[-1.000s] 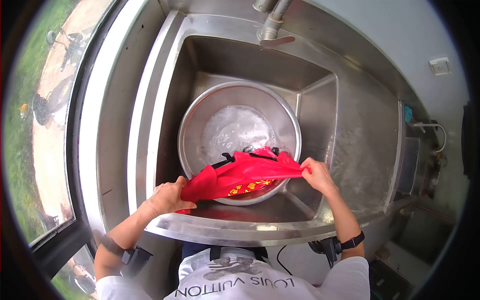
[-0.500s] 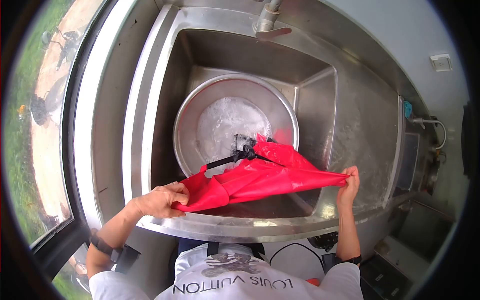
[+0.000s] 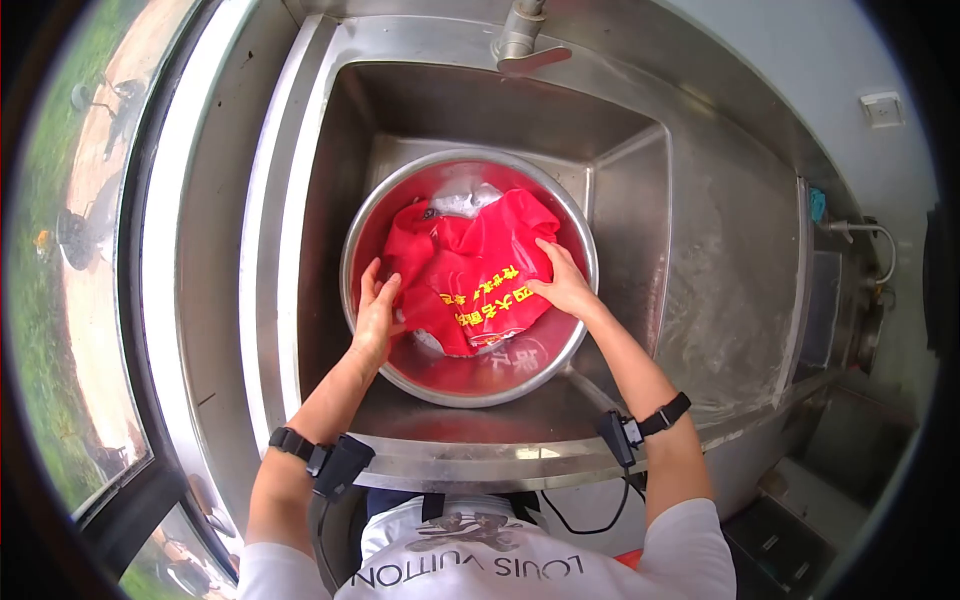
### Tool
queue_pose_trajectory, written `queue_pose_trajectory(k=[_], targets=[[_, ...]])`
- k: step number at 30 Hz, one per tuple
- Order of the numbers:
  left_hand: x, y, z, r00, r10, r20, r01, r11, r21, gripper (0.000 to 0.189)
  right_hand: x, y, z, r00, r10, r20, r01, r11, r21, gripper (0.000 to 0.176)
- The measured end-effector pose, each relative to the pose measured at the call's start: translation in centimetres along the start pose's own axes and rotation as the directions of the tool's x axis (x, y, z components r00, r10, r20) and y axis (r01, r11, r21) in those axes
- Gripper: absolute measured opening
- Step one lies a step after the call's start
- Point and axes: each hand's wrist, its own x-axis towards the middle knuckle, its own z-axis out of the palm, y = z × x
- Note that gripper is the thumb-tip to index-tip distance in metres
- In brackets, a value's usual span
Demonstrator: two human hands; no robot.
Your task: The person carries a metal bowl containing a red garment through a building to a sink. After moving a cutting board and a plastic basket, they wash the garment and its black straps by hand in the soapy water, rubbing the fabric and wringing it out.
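Observation:
A red cloth (image 3: 465, 265) with yellow printed characters lies bunched in a round metal basin (image 3: 480, 397). A patch of suds or water shows past its far edge. My left hand (image 3: 377, 312) is at the basin's left side, fingers apart, beside the cloth's left edge. At the right edge of the cloth is my right hand (image 3: 562, 283), its fingers spread and touching the fabric. Neither hand is closed round the cloth. The basin stands inside a steel sink (image 3: 630, 230).
A faucet (image 3: 522, 45) rises behind the sink. To the right runs a steel drainboard (image 3: 735, 260), with a second tap (image 3: 860, 228) and hose beyond it. A window (image 3: 75, 250) is on the left. A wall socket (image 3: 882, 110) sits at upper right.
The red cloth, stretched between both hands over the sink's front before, now lies in the basin with its yellow print showing. Both hands have let go, moved inward and opened.

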Motion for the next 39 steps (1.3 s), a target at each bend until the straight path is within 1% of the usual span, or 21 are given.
queue_pose_trajectory(k=[4,5,6,8,11,12,14,15,16,17,18,19,20,24,25,26,28,31,35,36,39], targets=[[1.3,-3.3,1.6,0.979,-0.204,0.0,0.203,0.978,-0.037,0.076,3.0,2.0,5.3,0.941,0.308,-0.141,-0.276,0.938,0.209,0.098],[1.5,-4.2,1.9,0.973,-0.229,-0.022,0.229,0.973,0.007,0.076,3.3,1.4,7.1,0.904,0.404,-0.138,-0.389,0.913,0.126,0.106],[1.7,-4.8,2.2,0.966,-0.254,-0.046,0.256,0.965,0.05,0.077,2.9,0.0,8.4,0.886,0.434,-0.163,-0.423,0.901,0.098,0.09],[2.1,-5.8,2.7,0.959,-0.282,0.004,0.282,0.958,0.049,0.08,3.8,0.9,11.5,0.943,0.199,-0.267,-0.132,0.96,0.248,0.072],[3.4,-6.7,2.8,0.935,-0.244,0.258,0.309,0.917,-0.251,0.066,0.9,-6.9,11.1,0.978,-0.204,-0.04,0.206,0.924,0.321,0.054],[3.7,-6.7,2.8,0.917,-0.205,0.343,0.324,0.883,-0.339,0.061,-0.3,-8.4,11.1,0.952,-0.303,0.042,0.264,0.883,0.389,0.055],[2.9,-4.4,1.9,0.991,-0.033,0.128,0.083,0.909,-0.408,0.031,-1.9,-8.8,9.5,0.915,-0.353,0.196,0.211,0.831,0.514,0.056],[3.4,-4.5,0.4,0.996,-0.015,0.085,0.051,0.895,-0.444,0.024,-2.1,-8.0,8.4,0.822,-0.445,0.355,0.115,0.74,0.662,0.054],[3.5,-4.9,-1.1,0.999,-0.024,-0.036,0.01,0.936,-0.351,0.022,-2.4,-7.4,7.2,0.759,-0.423,0.495,-0.151,0.625,0.766,0.044],[3.3,-4.6,-1.9,0.995,0.025,-0.094,-0.042,0.981,-0.19,0.024,-1.2,-4.8,7.7,0.769,-0.468,0.435,-0.018,0.665,0.747,0.029],[3.0,-4.5,-2.4,0.987,0.078,-0.144,-0.081,0.997,-0.017,0.026,-0.3,-4.0,7.1,0.854,-0.186,0.486,-0.193,0.755,0.627,0.018],[2.7,-4.8,-2.8,0.982,0.142,-0.126,-0.106,0.961,0.257,0.031,0.7,-2.8,7.3,0.985,-0.16,0.065,0.107,0.861,0.496,0.015],[2.5,-5.1,-3.1,0.975,0.203,-0.092,-0.129,0.851,0.509,0.036,1.9,-1.8,7.4,0.986,0.005,-0.164,0.051,0.941,0.334,0.014],[0.3,-3.1,-1.4,0.944,0.303,0.134,-0.274,0.489,0.828,0.068,3.9,0.8,12.7,0.938,0.065,-0.341,-0.112,0.987,-0.119,0.035],[0.1,-2.8,-1.3,0.953,0.254,0.168,-0.273,0.468,0.841,0.075,3.2,0.2,12.9,0.98,0.163,-0.114,-0.18,0.972,-0.153,0.048],[0.0,-2.6,-1.4,0.956,0.215,0.2,-0.272,0.39,0.88,0.076,2.6,-0.5,12.6,0.989,0.128,0.075,-0.098,0.943,-0.318,0.05],[-0.1,-2.4,-1.8,0.96,0.125,0.25,-0.273,0.232,0.934,0.08,2.6,0.1,12.5,0.848,0.156,0.507,-0.081,0.983,-0.167,0.053],[-0.5,-2.1,-1.3,0.925,0.182,0.333,-0.356,0.112,0.928,0.082,1.5,-0.3,9.7,0.903,-0.09,0.42,0.021,0.986,0.166,0.044],[-1.9,-0.3,2.0,0.796,0.228,0.56,-0.564,-0.054,0.824,0.082,-3.9,-6.2,1.5,0.809,-0.326,0.49,0.146,0.918,0.368,0.031],[-1.7,-0.9,2.5,0.766,0.211,0.607,-0.624,0.022,0.781,0.083,-5.3,-7.4,0.5,0.774,-0.361,0.521,0.194,0.917,0.347,0.029],[-0.6,-2.7,3.5,0.69,-0.018,0.724,-0.714,-0.187,0.675,0.06,-9.2,-8.5,-0.2,0.732,-0.449,0.513,0.24,0.874,0.423,0.029]])
